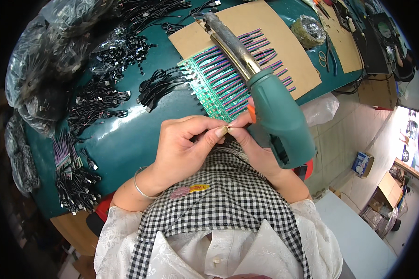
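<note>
In front of my apron, my left hand [186,142] is closed, its thumb and forefinger pinched together. My right hand [252,142] meets it fingertip to fingertip, over something too small to make out. A green soldering gun [284,118] with an orange trigger and metal barrel rises from my right hand, its barrel pointing away over the table. Its body covers part of that hand, and the grip is hidden. Just beyond the fingertips lies a green circuit-board panel [207,93] with rows of dark, striped wires [228,79]. Black cables [160,86] reach its left edge.
Cardboard [288,60] lies under the panel on the green tabletop [125,144]. Bundled black cables [97,100] and plastic bags [46,60] fill the left side. A foil-lined roll [308,30] and pliers [330,58] lie at the far right. A box [362,163] stands on the floor.
</note>
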Action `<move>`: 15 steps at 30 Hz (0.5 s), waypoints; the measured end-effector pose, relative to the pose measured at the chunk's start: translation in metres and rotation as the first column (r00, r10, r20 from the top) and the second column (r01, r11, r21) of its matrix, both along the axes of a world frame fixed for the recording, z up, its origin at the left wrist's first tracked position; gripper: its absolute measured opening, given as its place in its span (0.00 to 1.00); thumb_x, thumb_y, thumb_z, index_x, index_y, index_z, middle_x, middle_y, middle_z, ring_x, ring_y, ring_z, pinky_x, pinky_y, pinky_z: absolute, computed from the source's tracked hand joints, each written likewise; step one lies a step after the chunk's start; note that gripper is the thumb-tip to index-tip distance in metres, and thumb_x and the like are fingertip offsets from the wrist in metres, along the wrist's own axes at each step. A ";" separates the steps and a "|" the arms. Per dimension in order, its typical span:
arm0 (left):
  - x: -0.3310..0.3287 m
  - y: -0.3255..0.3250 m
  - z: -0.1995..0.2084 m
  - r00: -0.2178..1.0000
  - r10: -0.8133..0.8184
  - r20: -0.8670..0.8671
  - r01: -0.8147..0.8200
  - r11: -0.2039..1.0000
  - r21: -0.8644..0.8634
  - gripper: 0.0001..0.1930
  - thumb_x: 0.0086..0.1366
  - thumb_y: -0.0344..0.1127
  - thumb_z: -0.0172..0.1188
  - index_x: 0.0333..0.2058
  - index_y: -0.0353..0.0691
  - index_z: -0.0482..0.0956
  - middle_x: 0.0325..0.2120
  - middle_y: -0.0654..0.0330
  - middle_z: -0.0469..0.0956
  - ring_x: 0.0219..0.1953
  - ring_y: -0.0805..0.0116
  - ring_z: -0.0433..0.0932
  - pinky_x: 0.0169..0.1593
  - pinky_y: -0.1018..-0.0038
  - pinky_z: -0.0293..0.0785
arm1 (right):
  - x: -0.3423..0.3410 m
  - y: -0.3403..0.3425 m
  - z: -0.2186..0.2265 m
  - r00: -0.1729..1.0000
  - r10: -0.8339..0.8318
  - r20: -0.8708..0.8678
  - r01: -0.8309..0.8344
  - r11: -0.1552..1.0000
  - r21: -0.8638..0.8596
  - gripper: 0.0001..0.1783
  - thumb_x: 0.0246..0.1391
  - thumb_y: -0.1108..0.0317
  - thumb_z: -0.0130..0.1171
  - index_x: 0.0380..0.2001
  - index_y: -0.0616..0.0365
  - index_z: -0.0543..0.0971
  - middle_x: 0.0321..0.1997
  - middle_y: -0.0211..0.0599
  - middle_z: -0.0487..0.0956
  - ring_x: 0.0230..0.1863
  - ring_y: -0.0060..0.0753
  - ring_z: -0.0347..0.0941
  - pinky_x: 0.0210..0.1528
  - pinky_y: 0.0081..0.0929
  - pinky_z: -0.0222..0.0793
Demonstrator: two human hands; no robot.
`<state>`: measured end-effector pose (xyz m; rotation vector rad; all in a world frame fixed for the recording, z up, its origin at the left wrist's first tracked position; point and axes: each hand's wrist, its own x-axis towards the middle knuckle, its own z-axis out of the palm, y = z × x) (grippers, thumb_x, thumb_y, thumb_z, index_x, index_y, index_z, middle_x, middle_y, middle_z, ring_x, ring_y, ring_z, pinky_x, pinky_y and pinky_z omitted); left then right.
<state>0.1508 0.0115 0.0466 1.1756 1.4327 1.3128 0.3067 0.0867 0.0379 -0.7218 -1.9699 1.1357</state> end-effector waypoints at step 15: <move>-0.011 0.001 0.004 0.988 0.014 -0.152 -0.022 0.998 -0.050 0.02 0.50 0.24 0.61 0.25 0.35 0.78 0.17 0.61 0.74 0.14 0.81 0.66 0.18 0.83 0.62 | 0.012 0.003 0.004 0.996 -0.041 -0.075 0.017 0.953 -0.303 0.31 0.43 0.83 0.61 0.52 0.67 0.63 0.31 0.37 0.74 0.33 0.24 0.72 0.38 0.22 0.70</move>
